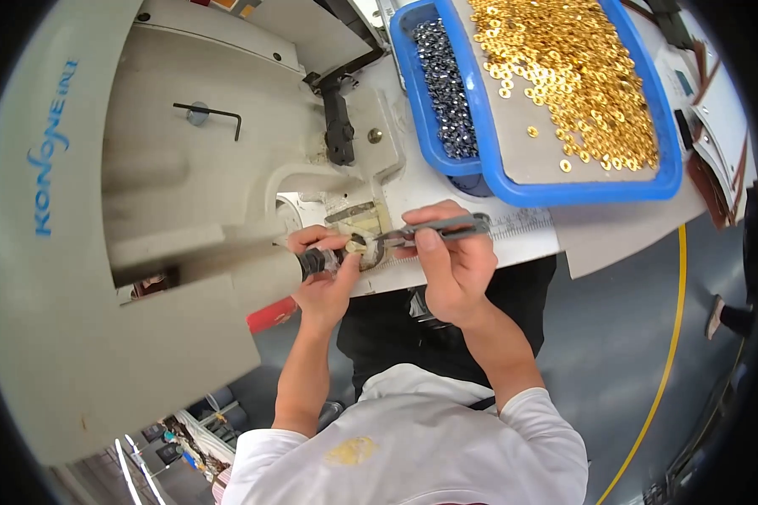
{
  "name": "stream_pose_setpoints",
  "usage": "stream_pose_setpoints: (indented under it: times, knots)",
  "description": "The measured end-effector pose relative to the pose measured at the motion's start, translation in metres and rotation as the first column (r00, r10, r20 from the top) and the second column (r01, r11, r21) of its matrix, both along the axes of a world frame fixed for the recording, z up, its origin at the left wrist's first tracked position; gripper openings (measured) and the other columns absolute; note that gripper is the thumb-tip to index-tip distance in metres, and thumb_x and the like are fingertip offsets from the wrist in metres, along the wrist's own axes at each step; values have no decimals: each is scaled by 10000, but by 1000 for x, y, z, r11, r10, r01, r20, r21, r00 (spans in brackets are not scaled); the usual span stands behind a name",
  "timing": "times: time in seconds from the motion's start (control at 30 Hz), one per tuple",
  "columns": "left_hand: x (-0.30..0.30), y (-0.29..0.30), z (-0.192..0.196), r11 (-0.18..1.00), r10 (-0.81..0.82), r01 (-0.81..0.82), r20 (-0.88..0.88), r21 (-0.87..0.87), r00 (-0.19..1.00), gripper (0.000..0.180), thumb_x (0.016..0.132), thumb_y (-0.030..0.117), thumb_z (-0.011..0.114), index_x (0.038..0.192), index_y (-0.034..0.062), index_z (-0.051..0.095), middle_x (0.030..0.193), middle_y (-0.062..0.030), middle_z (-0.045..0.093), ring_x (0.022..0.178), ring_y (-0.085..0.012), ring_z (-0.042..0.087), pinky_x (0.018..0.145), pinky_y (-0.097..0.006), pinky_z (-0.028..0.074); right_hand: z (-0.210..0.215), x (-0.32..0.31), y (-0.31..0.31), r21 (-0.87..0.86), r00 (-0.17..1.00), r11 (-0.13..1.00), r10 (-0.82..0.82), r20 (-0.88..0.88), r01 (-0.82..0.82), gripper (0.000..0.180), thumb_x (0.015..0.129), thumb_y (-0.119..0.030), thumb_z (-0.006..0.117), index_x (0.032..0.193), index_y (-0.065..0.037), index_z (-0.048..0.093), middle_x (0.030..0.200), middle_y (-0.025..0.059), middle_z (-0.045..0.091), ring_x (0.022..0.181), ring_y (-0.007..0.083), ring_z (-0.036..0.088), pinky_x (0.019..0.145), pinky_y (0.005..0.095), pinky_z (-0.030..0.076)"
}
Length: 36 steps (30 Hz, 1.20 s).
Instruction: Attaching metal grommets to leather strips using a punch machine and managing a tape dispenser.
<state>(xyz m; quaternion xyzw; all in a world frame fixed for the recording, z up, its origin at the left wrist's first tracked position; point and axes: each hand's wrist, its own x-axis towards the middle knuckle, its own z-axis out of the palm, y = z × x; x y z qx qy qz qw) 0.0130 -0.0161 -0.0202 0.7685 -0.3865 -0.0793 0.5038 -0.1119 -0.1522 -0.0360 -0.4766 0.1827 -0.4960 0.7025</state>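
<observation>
**Under the machine arm, both hands work on one small piece**

Between the two hands, right at the front edge of the worktop (480, 244), sits a small pale piece (364, 246) with a dark strap end (389, 244) running into it. The left hand (324, 273) is closed around a short dark cylinder (316, 263) that sticks out of the machine's lower arm, thumb and fingers pressed against the pale piece. The right hand (451, 269) is closed too, pinching a flat grey metal tool (446, 225) that lies along its fingers and points left toward the piece.

By my reading the job is in mid-course: the piece is seated at the machine's working point and being adjusted or held in place, and nothing finished lies beside the hands. Whether a ring is already set in it, I cannot tell; the fingers hide that spot.

Beyond the hands, a ruler strip (522, 223) is printed along the worktop. Farther up and to the right stands a blue tray (577, 189) lined with grey card and strewn with gold rings (577, 71); a second blue tray (413, 109), partly beneath it, holds dark shiny rings (446, 84). To the left, the large cream machine body (101, 252) carries blue lettering down its curved side, and a black hex key (215, 114) rests on top. A yellow line (669, 337) curves across the grey floor.
</observation>
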Motion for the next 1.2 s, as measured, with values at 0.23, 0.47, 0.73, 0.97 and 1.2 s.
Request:
stream_pose_setpoints:
  times: [0.23, 0.47, 0.73, 0.97, 1.2]
  knots:
    - [2, 4, -3, 994, 23, -31, 80, 101, 997, 294, 692, 24, 802, 975, 51, 727, 1096, -86, 554, 1001, -233, 574, 879, -360, 495, -1, -6, -7, -70, 998, 996, 61, 22, -59, 162, 971, -21, 607, 1056, 113, 639, 962, 201, 692, 736, 208, 679, 620, 292, 544]
    - [5, 3, 2, 994, -70, 53, 186, 93, 980, 284, 724, -64, 758, 997, 1, 714, 1112, -85, 562, 851, -111, 521, 726, -237, 438, 3, -6, -5, -40, 998, 998, 51, 27, -50, 156, 969, -20, 609, 1043, 115, 637, 957, 206, 694, 727, 209, 671, 613, 293, 538]
    - [1, 2, 1, 998, 25, -26, 15, 53, 1000, 303, 689, 38, 816, 981, 32, 735, 1067, -91, 585, 1001, -238, 589, 903, -373, 490, 2, -3, -5, -104, 998, 994, 23, -56, -29, 138, 960, -21, 617, 1023, 97, 650, 930, 177, 695, 677, 199, 652, 600, 297, 520]
    - [7, 0, -1, 998, -66, 65, 40, 28, 997, 288, 747, -97, 719, 1022, -11, 710, 1152, -62, 533, 880, -109, 534, 767, -246, 450, 3, -5, -3, -26, 995, 996, 83, -48, -84, 225, 1015, -125, 584, 1076, 86, 632, 1003, 147, 655, 772, 148, 669, 658, 272, 580]
    - [7, 2, -3, 995, -72, 65, 105, 73, 992, 272, 770, -108, 725, 1027, -17, 715, 1162, -57, 555, 954, -126, 583, 813, -258, 487, -1, 0, 2, -1, 996, 996, 92, -23, -92, 225, 1031, -126, 564, 1122, 73, 617, 1121, 136, 639, 858, 138, 643, 674, 280, 619]
